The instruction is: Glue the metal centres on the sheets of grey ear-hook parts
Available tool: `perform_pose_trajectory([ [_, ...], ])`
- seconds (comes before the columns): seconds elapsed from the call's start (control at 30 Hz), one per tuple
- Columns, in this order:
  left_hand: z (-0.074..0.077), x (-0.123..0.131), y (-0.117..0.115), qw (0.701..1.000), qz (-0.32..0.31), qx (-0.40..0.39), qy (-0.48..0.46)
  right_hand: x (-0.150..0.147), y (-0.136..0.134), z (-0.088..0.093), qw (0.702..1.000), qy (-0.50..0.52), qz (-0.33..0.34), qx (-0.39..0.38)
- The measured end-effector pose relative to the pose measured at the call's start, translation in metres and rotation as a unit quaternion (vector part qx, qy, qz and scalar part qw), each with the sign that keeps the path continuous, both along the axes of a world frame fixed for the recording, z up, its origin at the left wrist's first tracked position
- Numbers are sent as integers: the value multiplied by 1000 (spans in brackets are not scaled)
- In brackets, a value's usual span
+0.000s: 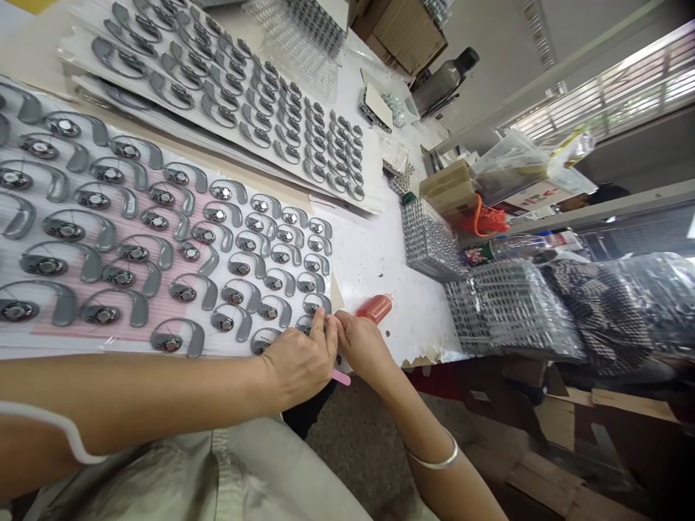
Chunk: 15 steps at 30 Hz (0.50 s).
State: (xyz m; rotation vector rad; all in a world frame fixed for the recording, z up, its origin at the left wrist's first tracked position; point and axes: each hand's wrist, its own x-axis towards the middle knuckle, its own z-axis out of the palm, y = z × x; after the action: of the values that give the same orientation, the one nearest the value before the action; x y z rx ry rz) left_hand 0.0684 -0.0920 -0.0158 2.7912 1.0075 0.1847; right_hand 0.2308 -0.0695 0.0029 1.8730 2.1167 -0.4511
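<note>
My left hand and my right hand meet at the near right corner of a sheet of grey ear-hook earphone shells. Each shell has a round silver speaker with thin wires. Left fingers are pressed together over a shell at the corner, the index stretched forward. The right thumb and fingers pinch right against the left fingertips; what lies between them is hidden. From beneath the left hand sticks out the end of a pink stick; which hand has it, if either, I cannot tell. A red squeeze bottle lies beside my right hand.
Behind the sheet, stacked boards carry rows of more grey ear-hooks. Clear plastic trays and bagged packs line the right side. A dark bottle stands far back. Cardboard boxes lie below the worn table edge.
</note>
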Motion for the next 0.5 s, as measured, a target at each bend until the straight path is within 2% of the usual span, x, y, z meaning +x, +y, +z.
perform_pose_trajectory([
  [0.13,1,-1,2,1000,-12,3,-9,-3,2,6,1000,-14,-2,-28],
  [0.27,2,0,5,999,-26,-5,-17,-7,4,10,998,-36,25,-51],
  [0.5,0,3,6,999,-33,-5,-27,-5,5,6,993,-78,61,-72],
])
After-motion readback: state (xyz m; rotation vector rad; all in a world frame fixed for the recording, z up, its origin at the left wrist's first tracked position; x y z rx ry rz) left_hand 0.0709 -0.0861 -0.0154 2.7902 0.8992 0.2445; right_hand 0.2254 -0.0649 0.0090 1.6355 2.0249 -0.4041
